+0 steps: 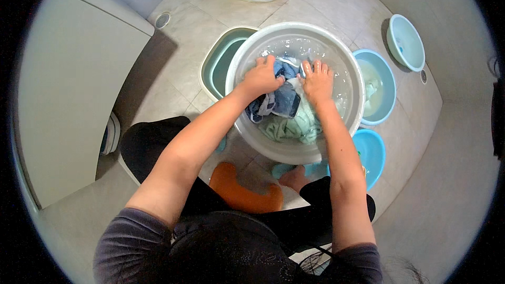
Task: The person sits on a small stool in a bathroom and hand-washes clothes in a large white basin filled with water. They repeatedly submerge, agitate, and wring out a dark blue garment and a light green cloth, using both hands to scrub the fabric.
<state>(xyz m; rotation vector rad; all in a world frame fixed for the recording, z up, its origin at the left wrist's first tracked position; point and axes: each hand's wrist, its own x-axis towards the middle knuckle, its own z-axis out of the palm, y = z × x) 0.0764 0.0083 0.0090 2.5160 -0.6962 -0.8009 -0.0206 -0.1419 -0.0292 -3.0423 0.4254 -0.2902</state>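
Note:
A large pale grey basin [236,134] of water stands in front of me. In it lie a wet blue garment [286,100] with white parts and a light green cloth [294,126], partly under water. My left hand [260,78] is closed on the blue garment at its upper left, fingers bent over the fabric. My right hand [318,83] rests against the garment's right side, its wet fingers stretched and slightly apart. Between my hands the fabric is bunched. What lies beneath my right palm is hidden.
A teal tub with a white rim [209,68] sits partly under the basin's left side. To the right are a blue basin [389,94] with cloudy water and cloth, a brighter blue one [376,160], and a pale one [407,47] leaning by the wall. A cabinet [73,94] stands left.

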